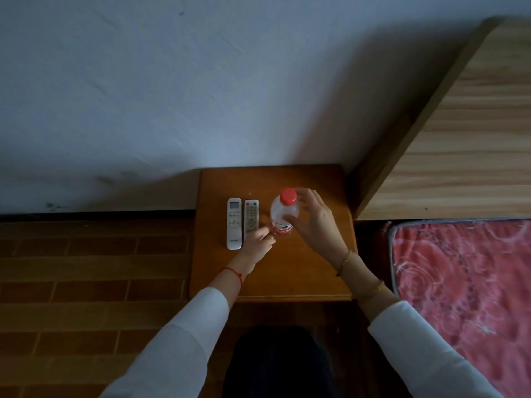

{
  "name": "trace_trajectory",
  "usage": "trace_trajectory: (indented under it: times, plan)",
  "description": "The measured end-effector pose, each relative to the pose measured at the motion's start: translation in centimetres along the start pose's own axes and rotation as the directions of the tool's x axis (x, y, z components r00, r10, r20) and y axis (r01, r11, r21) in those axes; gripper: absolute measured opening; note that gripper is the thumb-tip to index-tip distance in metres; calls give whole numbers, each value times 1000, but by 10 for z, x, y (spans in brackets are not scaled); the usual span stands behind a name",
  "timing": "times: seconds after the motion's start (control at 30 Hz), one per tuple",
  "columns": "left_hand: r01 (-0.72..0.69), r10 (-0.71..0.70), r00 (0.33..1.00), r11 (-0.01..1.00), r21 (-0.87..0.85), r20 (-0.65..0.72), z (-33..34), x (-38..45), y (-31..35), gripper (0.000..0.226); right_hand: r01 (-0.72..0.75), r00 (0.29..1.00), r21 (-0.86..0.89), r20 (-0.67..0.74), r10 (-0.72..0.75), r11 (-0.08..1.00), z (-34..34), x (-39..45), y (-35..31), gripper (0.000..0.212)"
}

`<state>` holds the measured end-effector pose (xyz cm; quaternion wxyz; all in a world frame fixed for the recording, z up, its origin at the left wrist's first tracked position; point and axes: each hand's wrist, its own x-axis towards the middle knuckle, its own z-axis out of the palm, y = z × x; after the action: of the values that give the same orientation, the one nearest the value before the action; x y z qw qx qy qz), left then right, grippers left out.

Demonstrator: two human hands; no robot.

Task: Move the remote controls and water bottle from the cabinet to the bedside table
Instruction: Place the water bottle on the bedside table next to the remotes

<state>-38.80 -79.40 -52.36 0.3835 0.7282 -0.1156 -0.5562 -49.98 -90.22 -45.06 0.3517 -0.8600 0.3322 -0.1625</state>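
Observation:
On the brown bedside table [287, 271] lie two remotes side by side: a white one with a small screen [234, 222] and a grey one with many buttons [251, 215]. Right of them stands a clear water bottle [283, 214] with a red cap and red label. My right hand [313, 222] curls loosely around the bottle's right side, fingers apart, thumb near the label; whether it touches is unclear. My left hand [258, 239] rests at the near end of the grey remote, fingertips by the bottle's base. It holds nothing.
A white wall rises behind the table. A wooden headboard [465, 139] and a bed with a red patterned blanket [465, 282] stand to the right. Brown floor tiles [86, 277] lie to the left. My dark-clad legs show below the table's front edge.

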Motion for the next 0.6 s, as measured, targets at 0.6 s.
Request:
trace_trajectory:
  times: [0.6]
  plan:
    - [-275, 583, 783, 639, 718, -218, -77, -220, 151, 47, -142, 987, -227, 48, 156, 963, -153, -19, -146, 53]
